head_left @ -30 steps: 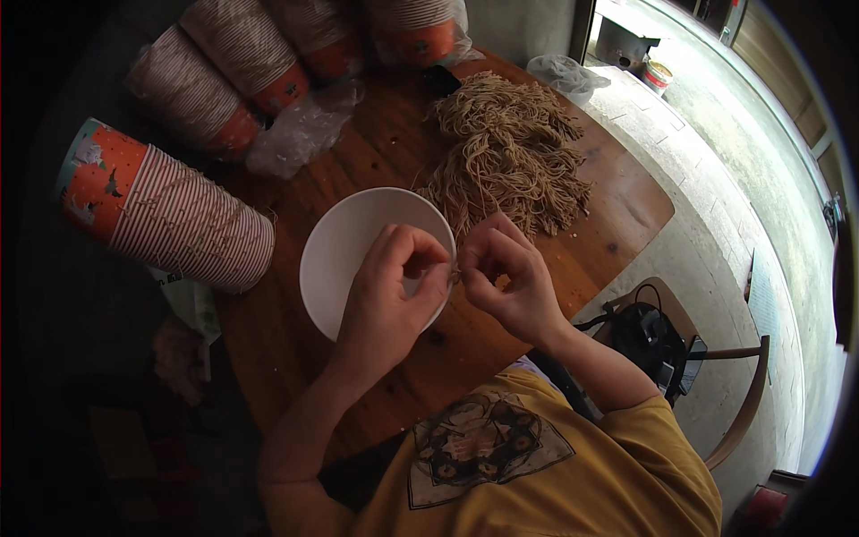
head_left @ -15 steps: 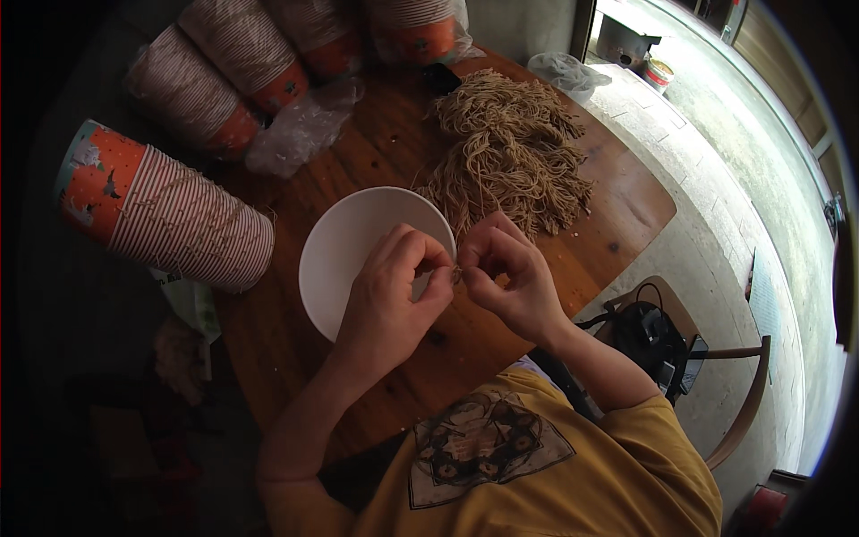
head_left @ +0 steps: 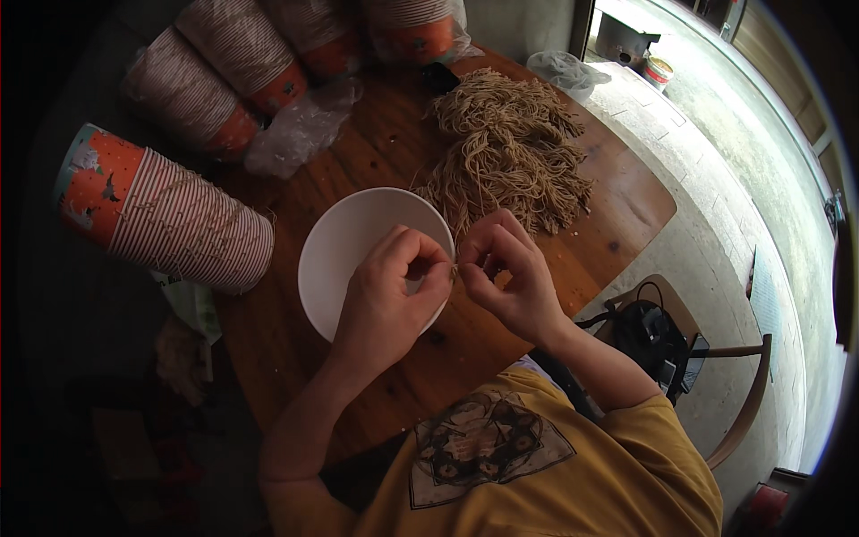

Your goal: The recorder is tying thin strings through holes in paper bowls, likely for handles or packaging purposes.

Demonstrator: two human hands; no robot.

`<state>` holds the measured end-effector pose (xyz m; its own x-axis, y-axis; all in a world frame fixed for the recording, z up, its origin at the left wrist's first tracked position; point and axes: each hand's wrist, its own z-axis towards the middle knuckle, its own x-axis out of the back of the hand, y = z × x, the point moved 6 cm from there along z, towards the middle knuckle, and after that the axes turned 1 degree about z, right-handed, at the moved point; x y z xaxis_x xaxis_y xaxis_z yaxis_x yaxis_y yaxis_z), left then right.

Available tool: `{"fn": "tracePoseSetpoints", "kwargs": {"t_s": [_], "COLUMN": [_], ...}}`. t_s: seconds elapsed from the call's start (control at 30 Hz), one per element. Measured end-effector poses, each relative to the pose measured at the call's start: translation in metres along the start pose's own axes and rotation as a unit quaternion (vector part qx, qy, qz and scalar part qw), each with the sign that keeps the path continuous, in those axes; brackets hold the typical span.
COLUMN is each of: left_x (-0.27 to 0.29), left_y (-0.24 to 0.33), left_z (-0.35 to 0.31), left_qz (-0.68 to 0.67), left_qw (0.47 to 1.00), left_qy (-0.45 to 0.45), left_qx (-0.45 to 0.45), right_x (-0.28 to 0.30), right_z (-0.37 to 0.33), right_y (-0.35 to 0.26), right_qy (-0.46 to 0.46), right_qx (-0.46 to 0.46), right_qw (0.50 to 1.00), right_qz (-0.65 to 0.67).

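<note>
My left hand [head_left: 385,291] is over the near right part of a white paper tub [head_left: 327,224], thumb and index finger pinched together. Close beside it, just right of the rim, my right hand [head_left: 510,277] makes the same pinch. Between the two sets of fingertips shows a small bit of tan cord [head_left: 455,271]; most of it is hidden by the fingers. Beyond the right hand lies a big tangled heap of tan cords [head_left: 510,152].
A stack of orange-printed paper tubs [head_left: 192,210] lies on its side at the left. Wrapped tub stacks [head_left: 237,54] and crumpled clear plastic [head_left: 304,130] fill the back. The wooden table [head_left: 617,201] has a curved right edge; beyond it stands a chair [head_left: 747,403] with a black bag [head_left: 644,331].
Both hands stay at almost the same place, still pinching. The fingertips have shifted very slightly, and the tub has hardly moved.
</note>
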<state>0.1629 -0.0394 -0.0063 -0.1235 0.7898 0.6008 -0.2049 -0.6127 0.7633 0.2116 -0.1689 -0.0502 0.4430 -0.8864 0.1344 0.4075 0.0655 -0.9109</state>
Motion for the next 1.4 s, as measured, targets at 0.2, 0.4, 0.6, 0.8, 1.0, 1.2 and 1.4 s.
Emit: {"fn": "tracePoseSetpoints", "kwargs": {"t_s": [0.2,0.4,0.6,0.8,1.0,1.2,1.4], "left_x": [0.000,-0.001,0.001,0.001,-0.003,-0.002,-0.006], "left_y": [-0.006,-0.004,-0.008,-0.012,-0.006,-0.023,-0.027], "left_z": [-0.002,-0.002,-0.002,-0.004,-0.003,-0.003,-0.002], "left_qz": [-0.045,-0.042,-0.038,-0.096,-0.070,-0.167,-0.249], "left_qw": [0.997,0.997,0.996,0.992,0.995,0.977,0.953], "left_qy": [-0.004,-0.007,-0.007,0.008,-0.040,-0.017,-0.035], "left_qx": [0.067,0.062,0.076,0.085,0.062,0.134,0.169], "right_x": [0.001,-0.001,-0.001,0.000,0.001,0.007,0.008], "right_z": [-0.003,-0.001,-0.001,-0.002,-0.003,-0.003,-0.003], "right_y": [-0.008,-0.011,-0.007,-0.002,-0.002,0.000,0.003], "right_qy": [0.018,0.013,0.014,0.007,0.002,-0.004,-0.025], "right_qx": [0.062,0.077,0.041,0.016,0.019,0.063,0.085], "right_qw": [0.998,0.996,0.999,1.000,1.000,0.998,0.996], "right_qz": [-0.011,-0.045,-0.018,0.008,0.017,0.002,0.029]}}
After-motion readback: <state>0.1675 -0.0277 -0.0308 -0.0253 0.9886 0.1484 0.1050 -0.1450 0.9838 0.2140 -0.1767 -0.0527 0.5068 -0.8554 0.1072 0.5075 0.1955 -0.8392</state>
